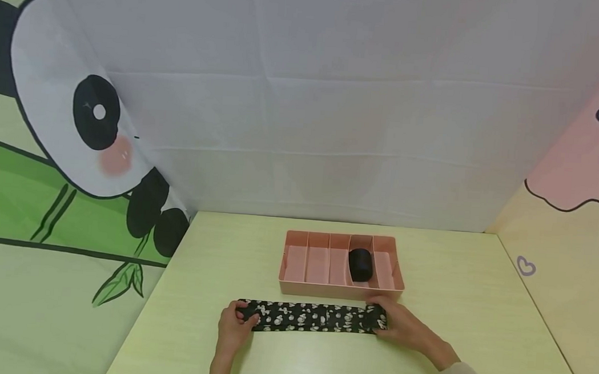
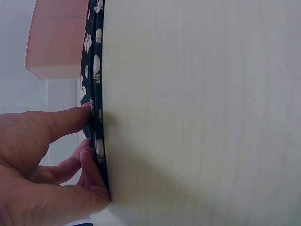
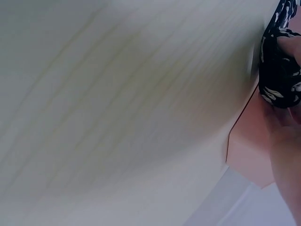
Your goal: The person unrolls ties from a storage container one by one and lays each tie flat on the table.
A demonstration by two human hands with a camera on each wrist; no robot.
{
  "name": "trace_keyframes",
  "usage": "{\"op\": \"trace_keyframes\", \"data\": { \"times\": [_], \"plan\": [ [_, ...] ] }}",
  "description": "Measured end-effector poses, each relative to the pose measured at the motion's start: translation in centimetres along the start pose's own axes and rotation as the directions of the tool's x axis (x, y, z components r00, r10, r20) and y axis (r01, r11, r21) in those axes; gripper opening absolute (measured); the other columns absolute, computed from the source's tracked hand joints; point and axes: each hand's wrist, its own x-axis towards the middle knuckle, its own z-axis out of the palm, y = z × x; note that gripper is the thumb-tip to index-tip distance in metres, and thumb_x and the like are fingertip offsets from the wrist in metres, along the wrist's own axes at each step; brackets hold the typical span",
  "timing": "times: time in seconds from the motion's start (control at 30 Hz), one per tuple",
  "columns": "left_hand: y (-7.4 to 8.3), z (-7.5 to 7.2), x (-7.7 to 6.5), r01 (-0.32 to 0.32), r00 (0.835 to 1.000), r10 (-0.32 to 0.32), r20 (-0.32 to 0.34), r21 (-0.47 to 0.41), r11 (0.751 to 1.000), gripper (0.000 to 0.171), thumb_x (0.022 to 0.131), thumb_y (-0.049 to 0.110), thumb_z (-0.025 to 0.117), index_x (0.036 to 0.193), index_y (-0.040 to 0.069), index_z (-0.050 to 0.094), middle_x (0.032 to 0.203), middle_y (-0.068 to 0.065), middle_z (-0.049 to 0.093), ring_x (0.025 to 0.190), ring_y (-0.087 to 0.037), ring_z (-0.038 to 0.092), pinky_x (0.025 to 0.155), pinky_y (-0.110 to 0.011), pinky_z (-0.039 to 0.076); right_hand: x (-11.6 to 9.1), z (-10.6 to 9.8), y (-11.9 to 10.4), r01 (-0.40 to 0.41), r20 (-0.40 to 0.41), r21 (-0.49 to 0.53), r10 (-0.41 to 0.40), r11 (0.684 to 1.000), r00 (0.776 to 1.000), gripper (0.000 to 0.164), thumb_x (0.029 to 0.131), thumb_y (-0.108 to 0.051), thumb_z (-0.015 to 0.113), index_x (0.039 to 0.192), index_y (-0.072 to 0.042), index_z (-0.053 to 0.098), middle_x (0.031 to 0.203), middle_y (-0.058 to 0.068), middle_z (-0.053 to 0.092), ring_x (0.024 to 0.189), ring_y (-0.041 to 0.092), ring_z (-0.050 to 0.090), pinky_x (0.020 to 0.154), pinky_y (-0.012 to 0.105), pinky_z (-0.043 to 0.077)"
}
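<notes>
A long folded strip of black cloth (image 1: 312, 317) with a pale flower print lies across the table in the head view. My left hand (image 1: 233, 327) holds its left end, thumb and fingers bent about it. In the left wrist view the thumb of this hand (image 2: 35, 160) touches the folded layers, with the fingers at the end. At the other end, my right hand (image 1: 406, 328) grips a thicker, turned-over part of the cloth. The right wrist view shows that bunched cloth end (image 3: 277, 70) between thumb and fingers, partly hidden by the hand.
Just beyond the strip stands a pink divided box (image 1: 339, 291), close to my right fingertips. One of its compartments holds a black rolled item (image 1: 360, 265). A white sheet (image 1: 334, 126) hangs behind the table (image 1: 213, 250), with printed panels at both sides.
</notes>
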Motion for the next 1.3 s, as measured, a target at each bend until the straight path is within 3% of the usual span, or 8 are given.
{"op": "trace_keyframes", "data": {
  "times": [0.23,0.6,1.07,1.3],
  "plan": [
    [-0.3,0.1,0.1,0.007,1.0,-0.007,-0.001,0.007,1.0,0.04,0.083,0.003,0.082,0.114,-0.008,0.06,0.09,-0.011,0.048,0.078,-0.019,0.048,0.069,-0.03,0.042,-0.4,-0.3,0.4,-0.009,-0.016,-0.026,0.008,1.0,1.0,0.065,0.076,-0.004,0.087,0.133,-0.005,0.056,0.13,0.01,0.063,0.115,0.026,0.062,0.097,0.046,0.052],
    [-0.1,0.3,0.0,-0.021,1.0,0.021,-0.013,0.002,1.0,0.041,0.083,0.003,0.083,0.114,-0.01,0.059,0.089,-0.011,0.049,0.076,-0.018,0.047,0.067,-0.028,0.042,-1.0,-1.0,0.9,-0.007,-0.004,-0.044,0.007,0.999,1.0,0.061,0.079,-0.005,0.085,0.133,-0.004,0.056,0.129,0.009,0.064,0.116,0.026,0.061,0.098,0.047,0.051],
    [-0.3,0.3,0.2,-0.001,1.0,0.001,-0.009,0.021,1.0,0.04,0.083,0.003,0.082,0.114,-0.009,0.059,0.09,-0.011,0.048,0.078,-0.019,0.047,0.068,-0.028,0.041,-2.0,-1.9,1.8,0.023,-0.004,-0.082,-0.023,0.996,1.0,0.06,0.079,-0.006,0.086,0.133,-0.004,0.058,0.131,0.01,0.064,0.121,0.033,0.06,0.1,0.046,0.05],
    [-0.3,0.2,0.1,-0.001,1.0,0.001,-0.002,0.025,1.0,0.041,0.083,0.004,0.082,0.114,-0.008,0.059,0.09,-0.012,0.048,0.078,-0.019,0.047,0.068,-0.03,0.042,-2.5,-2.3,1.8,0.01,-0.006,-0.081,-0.011,0.997,1.0,0.061,0.079,-0.008,0.088,0.132,-0.005,0.058,0.13,0.009,0.065,0.12,0.029,0.06,0.101,0.042,0.05]
  ]
}}
